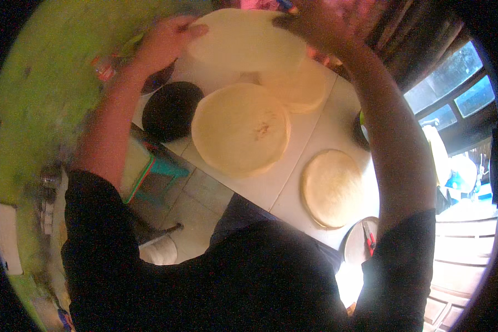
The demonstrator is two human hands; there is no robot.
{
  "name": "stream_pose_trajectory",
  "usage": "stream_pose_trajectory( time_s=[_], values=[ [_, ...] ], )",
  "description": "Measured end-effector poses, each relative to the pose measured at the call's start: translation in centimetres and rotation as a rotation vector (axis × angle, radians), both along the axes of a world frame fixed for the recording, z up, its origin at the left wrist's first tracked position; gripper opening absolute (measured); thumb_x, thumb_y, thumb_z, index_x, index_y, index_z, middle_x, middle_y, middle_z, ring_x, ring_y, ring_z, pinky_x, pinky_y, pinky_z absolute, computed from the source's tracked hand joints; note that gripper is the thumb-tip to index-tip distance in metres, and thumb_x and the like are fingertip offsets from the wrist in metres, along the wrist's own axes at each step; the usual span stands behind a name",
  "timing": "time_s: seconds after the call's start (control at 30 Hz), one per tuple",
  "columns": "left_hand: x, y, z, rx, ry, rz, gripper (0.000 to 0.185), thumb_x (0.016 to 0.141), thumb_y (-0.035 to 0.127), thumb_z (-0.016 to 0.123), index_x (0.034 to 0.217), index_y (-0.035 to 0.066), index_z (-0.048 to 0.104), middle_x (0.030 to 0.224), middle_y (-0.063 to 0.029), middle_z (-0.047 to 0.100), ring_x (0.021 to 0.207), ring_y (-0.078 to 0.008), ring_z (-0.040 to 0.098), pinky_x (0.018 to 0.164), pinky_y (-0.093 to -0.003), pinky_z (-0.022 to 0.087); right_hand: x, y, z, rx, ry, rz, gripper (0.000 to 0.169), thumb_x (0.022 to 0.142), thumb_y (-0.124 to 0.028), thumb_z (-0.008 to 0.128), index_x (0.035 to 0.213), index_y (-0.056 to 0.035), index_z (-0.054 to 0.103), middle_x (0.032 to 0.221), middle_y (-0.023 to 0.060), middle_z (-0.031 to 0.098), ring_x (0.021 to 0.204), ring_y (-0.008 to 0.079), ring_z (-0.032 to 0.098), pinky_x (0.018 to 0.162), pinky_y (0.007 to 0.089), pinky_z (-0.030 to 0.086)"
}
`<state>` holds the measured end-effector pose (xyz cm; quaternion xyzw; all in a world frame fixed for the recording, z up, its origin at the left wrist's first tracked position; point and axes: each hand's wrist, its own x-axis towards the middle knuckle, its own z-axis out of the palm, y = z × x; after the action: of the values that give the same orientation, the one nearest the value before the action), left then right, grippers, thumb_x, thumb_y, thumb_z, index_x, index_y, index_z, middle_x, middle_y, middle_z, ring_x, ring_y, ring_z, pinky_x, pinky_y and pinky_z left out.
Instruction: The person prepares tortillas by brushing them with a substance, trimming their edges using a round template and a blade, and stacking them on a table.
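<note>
A thin, pale round sheet [240,39], perhaps flatbread or dough, is held up at the far side of the tiled table. My left hand [176,35] grips its left edge, thumb on top. At its upper right edge is my right hand [309,25], dark and blurred, with fingers over the rim. Below the raised sheet lies a round stack of similar sheets [238,128], browned in one spot. Partly behind that is another pale stack [301,89]. Closer to me on the right sits a smaller round stack [332,189].
A black round object [172,111] stands at the table's left edge. Red-handled pliers or scissors [370,240] rest on a round metal tray [355,242] near my right elbow. A green plastic stool [162,174] is below the white tiled table [288,174]. A green wall [58,83] rises at left.
</note>
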<state>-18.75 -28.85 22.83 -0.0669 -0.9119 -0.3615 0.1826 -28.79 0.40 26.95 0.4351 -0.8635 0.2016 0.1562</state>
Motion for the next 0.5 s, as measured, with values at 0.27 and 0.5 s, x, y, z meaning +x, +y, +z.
stream_pose_trajectory(
  time_s=[0.27,0.5],
  values=[
    [2.2,6.2,2.1,0.134,-0.017,-0.123,0.040,0.094,0.040,0.065,0.111,0.004,0.071,0.087,0.0001,0.069,0.074,-0.0109,0.059,0.071,-0.0294,0.050,9.7,7.8,6.5,-0.013,-0.205,-0.239,0.032,0.088,-0.028,0.070,0.103,-0.0002,0.068,0.078,0.0169,0.068,0.069,0.0258,0.067,0.067,0.0407,0.054],
    [7.7,17.0,-3.6,0.236,0.008,-0.262,0.041,0.094,0.037,0.066,0.109,-0.001,0.070,0.089,-0.0063,0.070,0.077,-0.0134,0.062,0.073,-0.0326,0.051,17.9,18.1,3.0,-0.064,-0.068,-0.271,0.029,0.079,-0.023,0.079,0.100,-0.0050,0.069,0.085,0.0122,0.070,0.078,0.0259,0.068,0.070,0.0383,0.054]
  ],
)
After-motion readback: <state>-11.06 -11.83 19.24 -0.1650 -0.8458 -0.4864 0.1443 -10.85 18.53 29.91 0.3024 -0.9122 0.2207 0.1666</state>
